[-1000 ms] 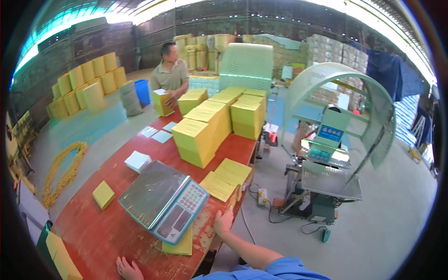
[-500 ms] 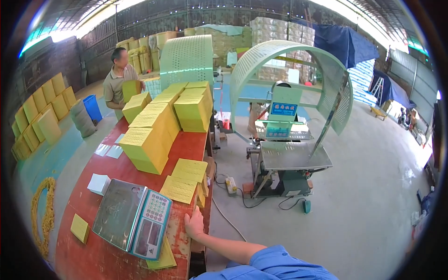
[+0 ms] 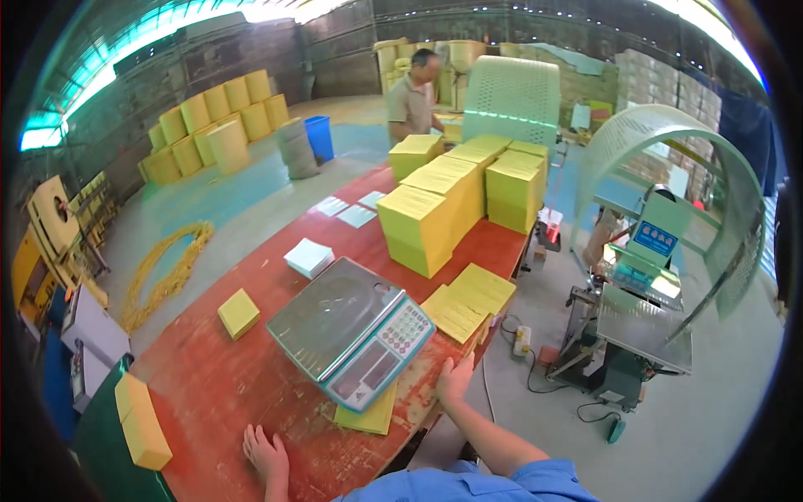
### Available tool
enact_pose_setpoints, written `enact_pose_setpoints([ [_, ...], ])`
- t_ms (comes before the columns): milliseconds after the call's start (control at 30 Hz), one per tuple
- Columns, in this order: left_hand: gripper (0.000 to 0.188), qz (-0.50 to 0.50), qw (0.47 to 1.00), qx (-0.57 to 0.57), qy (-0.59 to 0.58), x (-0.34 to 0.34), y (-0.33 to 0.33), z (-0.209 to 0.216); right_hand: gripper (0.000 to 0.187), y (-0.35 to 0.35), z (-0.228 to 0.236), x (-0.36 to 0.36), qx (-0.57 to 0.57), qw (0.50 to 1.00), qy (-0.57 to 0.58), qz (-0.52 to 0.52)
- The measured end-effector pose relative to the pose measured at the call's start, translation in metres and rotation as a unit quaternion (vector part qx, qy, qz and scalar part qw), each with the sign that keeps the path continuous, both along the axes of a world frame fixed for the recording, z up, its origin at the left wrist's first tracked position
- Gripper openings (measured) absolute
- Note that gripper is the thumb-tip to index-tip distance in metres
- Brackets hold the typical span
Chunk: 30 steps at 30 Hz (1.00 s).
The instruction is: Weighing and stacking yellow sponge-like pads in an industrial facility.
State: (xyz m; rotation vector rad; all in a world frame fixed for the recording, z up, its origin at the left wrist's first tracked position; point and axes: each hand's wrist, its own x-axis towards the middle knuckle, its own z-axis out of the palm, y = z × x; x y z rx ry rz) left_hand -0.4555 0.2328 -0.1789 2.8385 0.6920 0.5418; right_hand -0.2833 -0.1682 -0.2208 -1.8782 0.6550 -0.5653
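My left hand (image 3: 266,454) rests on the red table (image 3: 226,402) with its fingers spread, holding nothing. At the table's right edge lies my right hand (image 3: 454,381), fingers stretched out over the edge, just below the stacks of yellow paper (image 3: 467,299). Between the hands stands a digital scale (image 3: 339,318) with a glass-like tray and a keypad panel. Some yellow sheets (image 3: 370,412) stick out from under its near corner. A small yellow paper pad (image 3: 238,314) and a stack of white cards (image 3: 309,258) lie left of and behind the scale.
Tall yellow paper stacks (image 3: 435,213) fill the table's far end, with a person (image 3: 414,96) behind them. Yellow blocks (image 3: 142,422) sit at the near left. On the right stands a machine with a large perforated hoop (image 3: 669,125); cables (image 3: 544,386) run on the floor.
My view has swung left, so the scene has shifted right. My left hand has come into view on the table. My right hand stays at the table's edge. The far person has turned.
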Motion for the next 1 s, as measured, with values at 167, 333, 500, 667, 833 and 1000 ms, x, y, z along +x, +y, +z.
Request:
enact_pose_setpoints([
  [167, 0.047, 0.000, 1.000, 0.013, -0.010, 0.001, -0.004, 0.002, 0.071, -0.004, -0.002, -0.005, 0.003, 1.000, -0.001, 0.014],
  [333, 0.044, -0.032, 0.994, 0.049, -0.092, 0.002, -0.007, 0.011, 0.062, -0.013, -0.020, 0.007, 0.040, 0.982, -0.170, 0.072],
  [500, 0.046, 0.022, 0.994, 0.044, -0.094, -0.003, -0.005, 0.008, 0.062, -0.037, -0.036, 0.017, -0.070, 0.994, -0.015, 0.086],
  [667, 0.057, 0.140, 0.965, -0.075, -0.211, -0.027, -0.019, -0.004, 0.065, -0.051, -0.039, 0.008, 0.058, 0.976, -0.069, 0.199],
  [833, 0.057, 0.144, 0.904, -0.244, -0.319, -0.081, -0.038, -0.016, 0.073, -0.071, -0.028, -0.002, 0.079, 0.963, -0.069, 0.249],
  [1000, 0.059, 0.216, 0.732, -0.537, -0.360, -0.152, 0.003, 0.016, 0.040, -0.097, -0.004, -0.026, 0.164, 0.930, 0.125, 0.305],
])
